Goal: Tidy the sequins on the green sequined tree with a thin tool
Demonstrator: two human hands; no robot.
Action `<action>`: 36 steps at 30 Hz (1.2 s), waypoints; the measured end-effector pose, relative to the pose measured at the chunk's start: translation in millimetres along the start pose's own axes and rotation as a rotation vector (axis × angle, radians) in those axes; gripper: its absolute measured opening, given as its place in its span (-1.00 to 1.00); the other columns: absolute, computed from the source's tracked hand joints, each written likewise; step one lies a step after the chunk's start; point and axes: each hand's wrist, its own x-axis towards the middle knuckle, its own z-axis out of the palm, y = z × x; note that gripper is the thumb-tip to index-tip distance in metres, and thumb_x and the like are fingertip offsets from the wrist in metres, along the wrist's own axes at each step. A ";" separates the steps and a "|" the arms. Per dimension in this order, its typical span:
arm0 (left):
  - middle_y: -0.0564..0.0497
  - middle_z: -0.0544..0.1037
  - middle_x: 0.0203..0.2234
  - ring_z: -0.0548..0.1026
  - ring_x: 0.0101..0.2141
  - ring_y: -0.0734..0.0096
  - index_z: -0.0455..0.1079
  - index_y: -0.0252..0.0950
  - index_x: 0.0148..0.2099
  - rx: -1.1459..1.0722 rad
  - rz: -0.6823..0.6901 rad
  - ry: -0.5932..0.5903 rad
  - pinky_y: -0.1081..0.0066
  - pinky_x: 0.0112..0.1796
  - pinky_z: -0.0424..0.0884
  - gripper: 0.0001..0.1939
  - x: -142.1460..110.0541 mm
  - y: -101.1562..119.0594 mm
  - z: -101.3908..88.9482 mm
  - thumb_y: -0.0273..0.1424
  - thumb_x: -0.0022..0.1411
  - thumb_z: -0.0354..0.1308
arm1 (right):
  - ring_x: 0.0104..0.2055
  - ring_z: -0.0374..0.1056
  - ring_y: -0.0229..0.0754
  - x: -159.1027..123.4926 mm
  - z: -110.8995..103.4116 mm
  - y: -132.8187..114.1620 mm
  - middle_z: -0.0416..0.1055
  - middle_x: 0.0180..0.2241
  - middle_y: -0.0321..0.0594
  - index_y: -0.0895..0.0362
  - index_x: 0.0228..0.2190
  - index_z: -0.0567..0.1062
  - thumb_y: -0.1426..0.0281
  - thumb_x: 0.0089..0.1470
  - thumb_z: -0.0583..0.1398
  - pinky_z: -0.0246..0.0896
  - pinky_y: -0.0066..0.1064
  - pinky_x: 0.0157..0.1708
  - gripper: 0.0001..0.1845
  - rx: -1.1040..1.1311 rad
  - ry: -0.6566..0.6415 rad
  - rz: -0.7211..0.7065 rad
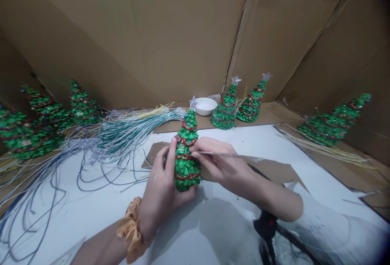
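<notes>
A small green glittery Christmas tree [186, 167] with red garlands and a clear star [193, 103] on its tip stands upright in the middle, just above the white table. My left hand [160, 179], an orange scrunchie [133, 228] round its wrist, is wrapped about the tree's left side and base. Between the thumb and fingers of my right hand [221, 161] is a thin, light-coloured stick [231, 155] that points off to the right. The right fingertips meet the tree's right side at mid-height; the stick's inner end is hidden there.
Bundles of thin wires [134, 129] spread over the left side. More decorated trees [83, 104] stand at left, back and right. A white bowl [205, 106] sits behind the held tree. Cardboard walls [183, 33] enclose the table [237, 139]. A black tool [265, 224] lies below my right forearm.
</notes>
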 end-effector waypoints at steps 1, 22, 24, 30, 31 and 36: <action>-0.22 0.10 0.05 0.12 0.08 0.07 -0.33 -0.33 0.28 0.001 0.001 0.001 0.11 0.05 0.17 0.00 0.3 0.1 -0.3 -0.38 -0.11 0.18 | -0.41 0.15 -0.31 1.2 -1.9 -0.5 0.27 -0.46 -0.28 0.16 -0.47 0.31 0.43 0.18 -0.02 0.09 -0.46 -0.38 -0.79 -0.005 -0.014 -0.004; -0.20 0.12 0.04 0.15 0.05 0.05 -0.34 -0.25 0.28 -0.023 -0.044 -0.010 0.06 0.02 0.19 0.01 3.8 2.6 -2.3 -0.35 -0.10 0.22 | -0.41 0.24 -0.34 11.5 -13.5 9.8 0.27 -0.50 -0.31 0.18 -0.53 0.30 0.41 0.18 -0.03 0.15 -0.47 -0.36 -0.73 0.269 -0.013 0.094; -0.21 0.12 0.05 0.15 0.06 0.03 -0.35 -0.25 0.28 -0.031 -0.037 -0.004 0.04 0.01 0.19 0.03 3.6 1.5 -1.8 -0.35 -0.11 0.22 | -0.40 0.26 -0.34 7.4 -11.6 12.8 0.28 -0.48 -0.29 0.19 -0.51 0.32 0.38 0.19 -0.03 0.17 -0.47 -0.35 -0.72 0.321 0.065 0.107; -0.23 0.13 0.05 0.15 0.06 0.02 -0.32 -0.28 0.28 -0.032 -0.045 -0.004 0.05 0.02 0.19 0.02 2.5 -0.6 -1.4 -0.32 -0.11 0.22 | -0.39 0.30 -0.33 1.4 -12.8 13.0 0.33 -0.47 -0.30 0.17 -0.41 0.35 0.40 0.15 0.02 0.23 -0.49 -0.37 -0.83 0.246 0.046 0.078; -0.23 0.13 0.05 0.15 0.06 0.03 -0.32 -0.29 0.28 -0.031 -0.042 -0.003 0.05 0.02 0.19 0.02 2.3 -0.7 -1.3 -0.32 -0.11 0.22 | -0.38 0.31 -0.33 0.7 -12.3 12.7 0.36 -0.45 -0.28 0.17 -0.40 0.37 0.41 0.14 0.03 0.23 -0.48 -0.36 -0.85 0.204 0.047 0.065; -0.24 0.13 0.05 0.15 0.06 0.03 -0.32 -0.30 0.28 -0.027 -0.025 0.005 0.05 0.02 0.19 0.01 2.6 -0.7 -0.9 -0.33 -0.11 0.21 | -0.35 0.37 -0.27 -1.1 -7.3 14.8 0.46 -0.37 -0.21 0.16 -0.36 0.43 0.44 0.09 0.08 0.27 -0.43 -0.33 -0.87 0.072 0.104 -0.034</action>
